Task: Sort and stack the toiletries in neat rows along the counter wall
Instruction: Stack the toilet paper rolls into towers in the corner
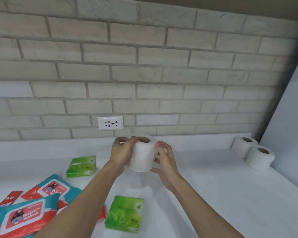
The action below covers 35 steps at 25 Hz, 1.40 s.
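White toilet roll (142,156) held upright in both my hands, above the tabletop (205,186).
My left hand (121,153) and right hand (165,164) wrap their fingers (162,145) round its sides; two more rolls (259,158) stand well right of my fingers, near the brick wall (144,74).

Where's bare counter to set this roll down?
Bare counter runs along the wall from the held roll to the two corner rolls on the right, and across the front right. Front left is crowded: wipes packs and green tissue packs.
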Each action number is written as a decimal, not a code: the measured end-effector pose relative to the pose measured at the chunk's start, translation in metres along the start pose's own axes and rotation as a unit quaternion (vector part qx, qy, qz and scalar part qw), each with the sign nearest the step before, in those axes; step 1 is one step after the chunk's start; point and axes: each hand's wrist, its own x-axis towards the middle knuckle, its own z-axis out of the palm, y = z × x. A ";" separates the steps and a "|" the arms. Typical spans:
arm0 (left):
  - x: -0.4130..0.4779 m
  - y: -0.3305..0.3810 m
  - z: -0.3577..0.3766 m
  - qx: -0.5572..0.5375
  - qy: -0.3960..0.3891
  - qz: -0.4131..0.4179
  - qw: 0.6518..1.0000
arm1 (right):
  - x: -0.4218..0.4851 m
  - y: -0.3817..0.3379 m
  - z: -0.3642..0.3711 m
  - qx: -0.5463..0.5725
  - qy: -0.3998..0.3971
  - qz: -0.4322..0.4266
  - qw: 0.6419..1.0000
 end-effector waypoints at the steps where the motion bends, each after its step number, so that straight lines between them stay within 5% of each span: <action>1: 0.001 -0.003 0.008 -0.003 -0.002 0.008 1.000 | 0.001 -0.004 -0.008 0.004 0.001 0.018 1.000; 9: -0.006 -0.013 0.080 -0.003 -0.071 0.040 0.997 | 0.009 -0.033 -0.089 -0.002 -0.005 0.070 0.998; 23: 0.010 -0.017 0.278 0.063 -0.248 0.006 0.967 | 0.043 -0.114 -0.273 -0.022 0.140 0.013 0.990; 35: 0.030 -0.057 0.445 0.008 -0.189 0.061 0.980 | 0.110 -0.151 -0.416 -0.083 0.188 0.003 0.979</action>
